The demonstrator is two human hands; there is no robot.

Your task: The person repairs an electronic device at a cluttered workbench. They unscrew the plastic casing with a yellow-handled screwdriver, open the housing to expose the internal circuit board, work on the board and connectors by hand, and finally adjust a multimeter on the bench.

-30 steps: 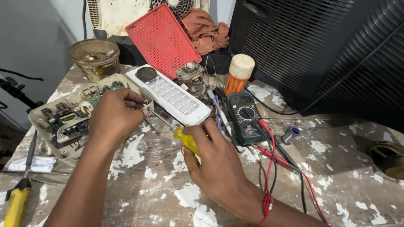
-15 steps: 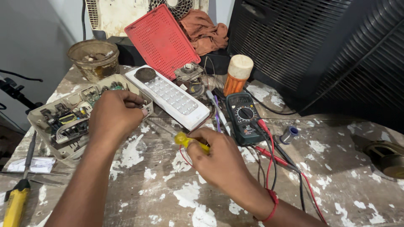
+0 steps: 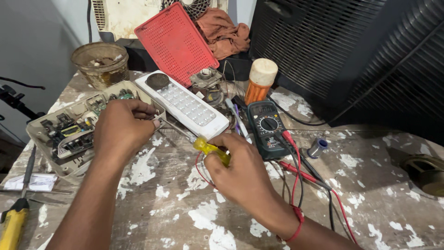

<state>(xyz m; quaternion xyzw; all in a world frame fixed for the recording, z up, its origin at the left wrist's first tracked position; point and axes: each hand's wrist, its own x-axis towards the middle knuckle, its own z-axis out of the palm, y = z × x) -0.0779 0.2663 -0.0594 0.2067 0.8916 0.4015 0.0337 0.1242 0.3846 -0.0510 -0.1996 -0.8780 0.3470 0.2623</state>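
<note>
- Left hand (image 3: 121, 129): centre-left of frame, fingers curled over the right edge of the open device housing (image 3: 69, 134); whatever the fingertips pinch is hidden under the knuckles.
- Right hand (image 3: 243, 169): centre, closed round the yellow-handled screwdriver (image 3: 210, 149); most of the handle is covered by the fingers.
- Screwdriver shaft: thin metal, running up-left to the left fingertips; the tip is out of sight.
- Open device housing: pale grey tray at left, circuit board and dark components exposed; near corner masked by the left hand.
- White LED lamp panel (image 3: 185, 104): just above the shaft, lying diagonally.
- Multimeter (image 3: 267, 127): right of centre, red and black leads trailing lower right.
- Second yellow tool (image 3: 13, 222): lower left, cut off by the frame edge.
- Workbench (image 3: 175, 208): paint-flecked.
</note>
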